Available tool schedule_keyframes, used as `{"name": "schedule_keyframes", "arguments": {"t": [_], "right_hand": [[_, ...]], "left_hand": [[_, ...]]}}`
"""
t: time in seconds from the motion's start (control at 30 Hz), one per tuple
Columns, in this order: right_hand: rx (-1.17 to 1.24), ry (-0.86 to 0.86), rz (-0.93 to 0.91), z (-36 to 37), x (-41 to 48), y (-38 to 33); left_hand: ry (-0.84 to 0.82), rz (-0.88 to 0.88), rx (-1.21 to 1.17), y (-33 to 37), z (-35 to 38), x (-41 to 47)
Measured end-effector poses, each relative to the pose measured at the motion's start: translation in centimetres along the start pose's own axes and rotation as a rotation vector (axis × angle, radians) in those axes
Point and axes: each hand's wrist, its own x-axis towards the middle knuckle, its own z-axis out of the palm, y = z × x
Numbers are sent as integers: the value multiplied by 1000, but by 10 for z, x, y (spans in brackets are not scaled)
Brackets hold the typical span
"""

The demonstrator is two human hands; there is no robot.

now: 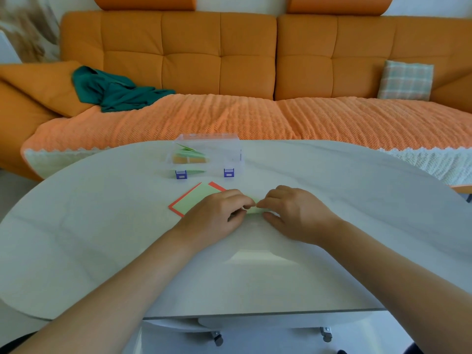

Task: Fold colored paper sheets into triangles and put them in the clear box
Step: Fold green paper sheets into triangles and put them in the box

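On the white tabletop (102, 238), one small light green folded paper piece (252, 210) lies between the two hands, which are close together: the left hand (219, 213) and right hand (293, 213) each pinch an end. Just left, one flat light green paper sheet (196, 199) covers one red paper sheet (176, 209). Farther off stands one clear plastic box (229, 149) holding green and orange folded pieces; the labels on its two blue latches (229, 172) are unreadable.

Left hand (219, 213) and right hand (291, 213) meet side by side, palms down, curled fingertips pinching one paper (252, 210) between them.
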Motion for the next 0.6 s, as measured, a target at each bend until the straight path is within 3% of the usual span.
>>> {"name": "schedule_keyframes", "arguments": {"t": [0.17,0.3,0.37,0.47,0.6], "right_hand": [[5,77,71,-7,0,-7],[453,91,377,-35,1,-16],[667,40,544,-49,4,-16],[801,-70,603,-62,5,-15],[827,-129,617,-59,4,-17]], "left_hand": [[14,-67,6,5,-4,3],[55,-316,-138,24,-21,14],[-4,-462,-264,29,-29,18],[-73,-544,-433,36,-35,20],[-104,-560,-389,42,-36,22]]}}
